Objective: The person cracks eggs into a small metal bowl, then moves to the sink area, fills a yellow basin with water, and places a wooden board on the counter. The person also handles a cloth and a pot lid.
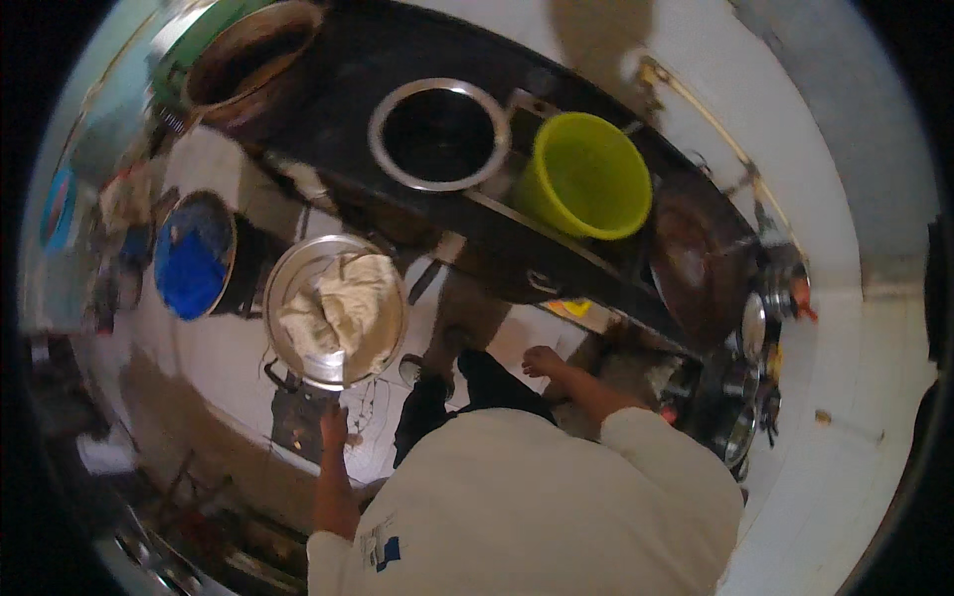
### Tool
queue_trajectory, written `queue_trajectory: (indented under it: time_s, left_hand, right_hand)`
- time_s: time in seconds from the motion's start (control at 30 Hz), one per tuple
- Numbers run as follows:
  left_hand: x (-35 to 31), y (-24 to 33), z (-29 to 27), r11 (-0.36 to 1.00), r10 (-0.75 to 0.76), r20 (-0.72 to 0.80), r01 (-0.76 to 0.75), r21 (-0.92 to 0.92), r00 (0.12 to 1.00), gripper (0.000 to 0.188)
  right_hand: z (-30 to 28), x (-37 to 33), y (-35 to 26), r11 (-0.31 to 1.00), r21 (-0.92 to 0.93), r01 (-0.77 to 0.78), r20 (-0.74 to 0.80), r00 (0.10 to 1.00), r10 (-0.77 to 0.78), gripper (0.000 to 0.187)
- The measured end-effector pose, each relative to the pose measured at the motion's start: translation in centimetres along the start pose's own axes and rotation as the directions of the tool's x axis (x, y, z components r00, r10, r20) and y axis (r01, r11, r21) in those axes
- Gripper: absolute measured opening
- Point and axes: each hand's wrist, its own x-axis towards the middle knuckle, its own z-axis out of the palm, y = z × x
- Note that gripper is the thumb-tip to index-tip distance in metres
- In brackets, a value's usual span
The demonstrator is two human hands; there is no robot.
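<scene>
My left hand (pixel 334 424) hangs low beside the near rim of a wide metal basin (pixel 281 350). Its fingers are small and blurred, and I cannot tell whether they touch the rim. A bunched cream cloth (pixel 348 303) lies in the basin. To the right, my right hand (pixel 542 362) hangs in front of the dark counter, loosely curled with fingers apart and nothing seen in it. On the counter (pixel 348 60) stand a dark pot with a shiny rim (pixel 438 85) and a yellow-green bucket (pixel 596 184).
A rusty brown pot (pixel 253 65) stands at the counter's far left and a wide brown pan (pixel 696 263) at its right. A bin with blue plastic inside (pixel 194 258) is left of the basin. Metal vessels (pixel 740 387) crowd the right; a black stand (pixel 298 422) is below the basin.
</scene>
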Motion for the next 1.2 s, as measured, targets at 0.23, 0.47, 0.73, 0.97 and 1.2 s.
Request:
queue_trajectory:
  time_s: [0.23, 0.47, 0.73, 0.97, 1.2]
  left_hand:
    - [-10.4, -4.8, 2.8, 0.962, -0.152, 0.365, 0.054, 0.267, 0.918, 0.030]
    - [-8.0, -3.0, 3.9, 0.961, -0.112, 0.443, -0.017, 0.275, 0.889, 0.030]
    - [-1.3, 3.1, 1.7, 1.000, 0.014, 0.197, -0.015, 0.008, 0.980, 0.031]
    - [-1.3, 6.1, 8.9, 0.949, -0.061, 0.424, 0.184, -0.256, 0.904, 0.030]
    - [-2.5, 9.8, 15.9, 0.910, 0.047, 0.424, -0.213, 0.355, 0.904, 0.028]
  right_hand:
    - [-0.5, -2.1, 4.5, 0.975, 0.214, 0.066, -0.064, 0.997, -0.053, 0.029]
    - [0.9, -7.2, 3.8, 0.965, 0.239, 0.108, -0.120, 0.990, -0.081, 0.023]
    - [-2.0, -9.6, -6.9, 0.799, -0.435, 0.415, -0.004, 0.886, -0.463, 0.032]
    - [-13.3, -14.1, -21.8, 0.656, -0.398, 0.642, 0.065, 0.733, -0.677, 0.038]
    - [-27.8, -15.2, -32.3, 0.580, -0.420, 0.698, -0.225, 0.539, -0.812, 0.034]
